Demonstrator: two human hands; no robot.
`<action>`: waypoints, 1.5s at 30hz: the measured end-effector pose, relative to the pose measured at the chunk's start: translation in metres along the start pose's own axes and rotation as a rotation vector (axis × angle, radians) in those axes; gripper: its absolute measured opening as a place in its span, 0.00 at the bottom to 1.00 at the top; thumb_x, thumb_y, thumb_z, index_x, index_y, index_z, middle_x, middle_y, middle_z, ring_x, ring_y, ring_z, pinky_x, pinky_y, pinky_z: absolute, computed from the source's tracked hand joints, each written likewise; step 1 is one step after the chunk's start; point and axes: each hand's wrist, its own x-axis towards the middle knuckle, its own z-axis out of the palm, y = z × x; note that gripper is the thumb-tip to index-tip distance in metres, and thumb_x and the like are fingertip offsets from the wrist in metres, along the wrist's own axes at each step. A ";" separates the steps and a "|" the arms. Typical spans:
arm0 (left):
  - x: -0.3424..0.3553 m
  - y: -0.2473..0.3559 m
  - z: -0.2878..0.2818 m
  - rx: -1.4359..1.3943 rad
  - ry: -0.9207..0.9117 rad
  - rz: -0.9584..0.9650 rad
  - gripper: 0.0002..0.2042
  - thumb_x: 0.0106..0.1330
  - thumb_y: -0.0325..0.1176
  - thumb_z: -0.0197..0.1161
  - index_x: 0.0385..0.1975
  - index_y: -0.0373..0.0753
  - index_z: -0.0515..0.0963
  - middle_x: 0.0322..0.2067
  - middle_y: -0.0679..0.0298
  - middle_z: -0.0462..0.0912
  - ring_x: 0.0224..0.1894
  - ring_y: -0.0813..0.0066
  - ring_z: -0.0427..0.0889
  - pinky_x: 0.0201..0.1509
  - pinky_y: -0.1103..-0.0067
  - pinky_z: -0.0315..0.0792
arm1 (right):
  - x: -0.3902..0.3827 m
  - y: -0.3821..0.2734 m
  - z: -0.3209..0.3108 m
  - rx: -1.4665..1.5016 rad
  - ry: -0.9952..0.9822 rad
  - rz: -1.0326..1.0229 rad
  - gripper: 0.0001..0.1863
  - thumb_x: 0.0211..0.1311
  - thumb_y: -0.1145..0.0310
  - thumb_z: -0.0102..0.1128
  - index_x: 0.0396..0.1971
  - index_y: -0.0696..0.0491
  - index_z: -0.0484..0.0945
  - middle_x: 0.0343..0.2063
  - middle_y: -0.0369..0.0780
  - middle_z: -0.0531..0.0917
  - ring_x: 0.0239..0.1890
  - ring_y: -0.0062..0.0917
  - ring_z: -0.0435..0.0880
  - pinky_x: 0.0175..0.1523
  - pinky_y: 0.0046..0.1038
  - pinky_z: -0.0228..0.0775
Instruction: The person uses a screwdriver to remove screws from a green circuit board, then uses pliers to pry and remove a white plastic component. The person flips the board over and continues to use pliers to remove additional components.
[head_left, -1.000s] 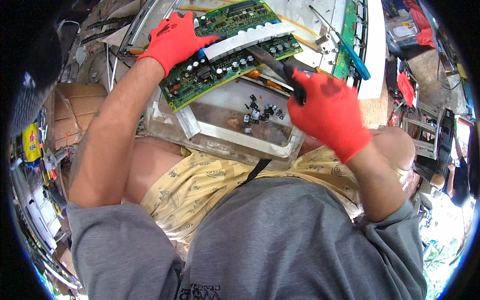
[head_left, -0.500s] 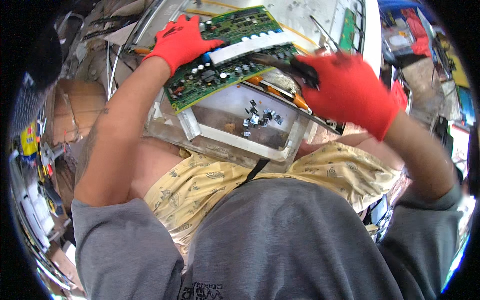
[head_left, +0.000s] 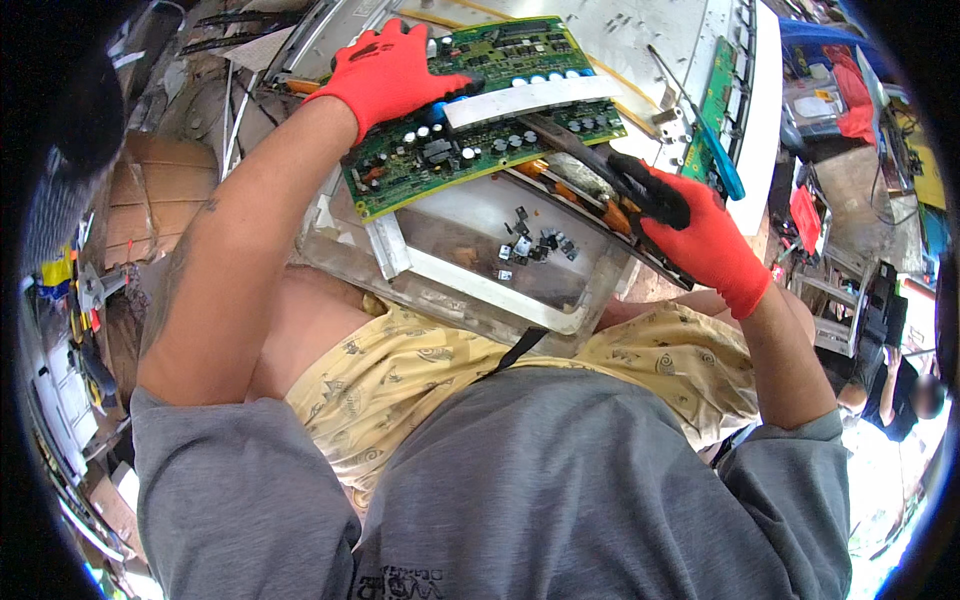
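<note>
A green circuit board (head_left: 400, 185) with many small parts rests tilted across a clear plastic bin (head_left: 545, 320). A long white metal strip (head_left: 535, 100) stands on the board beside a row of capacitors. My left hand (head_left: 385, 80), in a red glove, holds the board at its far left corner, thumb stretched toward the strip. Closed around a dark steel bar tool (head_left: 575, 145), my gloved right hand (head_left: 690, 220) is at the board's right. The tool's tip meets the board near the strip's lower edge. Small black-and-silver components (head_left: 540, 243) lie in the bin.
Behind the board lies a large pale panel (head_left: 625, 45) with scattered bits. A blue-handled screwdriver (head_left: 715, 155) and a narrow green board (head_left: 715, 95) are on its right side. A white strip (head_left: 387, 245) leans on the bin's left. Another person (head_left: 895, 395) is at far right.
My right hand has moved down and left a little, showing more of the tool and uncovering the screwdriver. The board, bin and left hand appear shifted slightly right in view.
</note>
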 end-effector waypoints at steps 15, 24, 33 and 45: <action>-0.006 0.007 -0.014 -0.147 -0.062 -0.035 0.36 0.61 0.60 0.64 0.58 0.35 0.74 0.56 0.40 0.76 0.60 0.43 0.76 0.65 0.57 0.67 | 0.009 -0.046 0.015 -0.381 0.040 0.005 0.18 0.59 0.65 0.65 0.50 0.49 0.83 0.33 0.47 0.84 0.36 0.45 0.86 0.40 0.42 0.79; -0.004 0.011 -0.015 -0.095 -0.073 -0.047 0.36 0.59 0.60 0.66 0.57 0.33 0.74 0.54 0.41 0.77 0.58 0.43 0.77 0.62 0.58 0.69 | 0.020 -0.061 0.000 -0.561 0.018 -0.134 0.13 0.60 0.64 0.64 0.43 0.51 0.83 0.30 0.47 0.84 0.34 0.44 0.85 0.40 0.43 0.78; -0.002 0.012 -0.016 -0.114 -0.072 -0.033 0.36 0.60 0.59 0.65 0.58 0.32 0.73 0.54 0.40 0.77 0.58 0.44 0.78 0.63 0.59 0.69 | 0.055 -0.090 -0.034 -0.539 -0.087 -0.099 0.15 0.61 0.62 0.60 0.39 0.58 0.83 0.32 0.54 0.85 0.38 0.47 0.87 0.46 0.43 0.79; 0.009 -0.002 0.016 0.040 -0.015 0.001 0.41 0.61 0.70 0.59 0.64 0.41 0.73 0.62 0.49 0.74 0.61 0.48 0.77 0.61 0.50 0.70 | 0.109 -0.144 -0.052 -0.583 -0.442 0.234 0.18 0.59 0.64 0.61 0.44 0.60 0.83 0.32 0.51 0.87 0.36 0.41 0.88 0.44 0.36 0.79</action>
